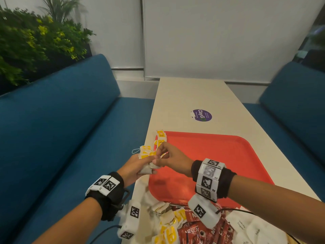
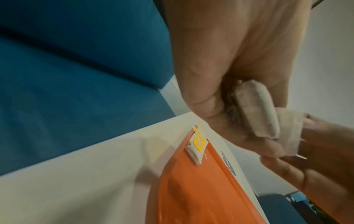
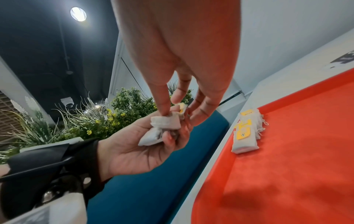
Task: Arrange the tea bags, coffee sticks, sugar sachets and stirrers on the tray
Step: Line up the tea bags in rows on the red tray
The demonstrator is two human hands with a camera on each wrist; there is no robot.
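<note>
My left hand [image 1: 139, 166] hovers over the table's left edge and grips a bunch of white tea bags [image 3: 160, 130] with yellow tags [image 1: 146, 152]. My right hand [image 1: 163, 155] reaches across and pinches one tea bag of that bunch [image 2: 289, 134] between thumb and forefinger. The red tray [image 1: 219, 155] lies on the white table [image 1: 193, 95]. A short row of tea bags [image 3: 247, 133] lies along the tray's far left edge [image 1: 161, 138]. A heap of tea bags [image 1: 168, 229], red coffee sticks [image 1: 190, 231] and white sugar sachets [image 1: 246, 228] sits near me.
Blue benches [image 1: 61, 120] flank the table on both sides. A purple round sticker [image 1: 201, 115] is on the table beyond the tray. Green plants [image 1: 26, 44] stand behind the left bench. Cables run from my wrist cameras.
</note>
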